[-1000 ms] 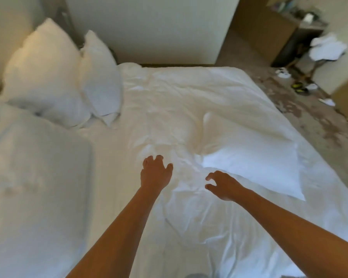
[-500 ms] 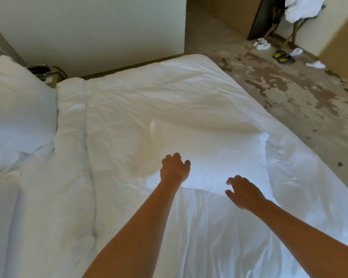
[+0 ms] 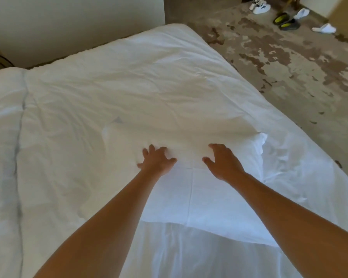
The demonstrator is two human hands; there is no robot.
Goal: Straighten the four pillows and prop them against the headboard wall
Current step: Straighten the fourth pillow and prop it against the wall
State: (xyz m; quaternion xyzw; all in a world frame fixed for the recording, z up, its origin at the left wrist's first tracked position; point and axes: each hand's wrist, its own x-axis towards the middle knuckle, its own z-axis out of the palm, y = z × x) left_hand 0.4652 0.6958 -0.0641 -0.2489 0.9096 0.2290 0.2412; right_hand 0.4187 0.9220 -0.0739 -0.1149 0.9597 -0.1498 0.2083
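One white pillow (image 3: 199,197) lies flat on the white duvet (image 3: 129,87), near the bed's right side. Both my arms reach out over it. My left hand (image 3: 156,160) rests on the pillow's far left part, fingers spread and bent at the tips into the fabric. My right hand (image 3: 222,162) lies a hand's width to the right on the same pillow, fingers spread and thumb pointing left. Neither hand has fabric gathered in it. The other pillows and the headboard wall are out of view.
A folded band of duvet (image 3: 4,137) runs along the left. The bed's right edge drops to patterned carpet (image 3: 289,67). White sneakers (image 3: 258,7), dark shoes (image 3: 285,22) and white slippers (image 3: 323,29) lie on the floor at top right. A pale wall (image 3: 68,21) stands beyond the bed.
The view has swung right, so the propped pillows at the left have left the frame. Both hands have moved forward from the sheet onto the flat pillow.
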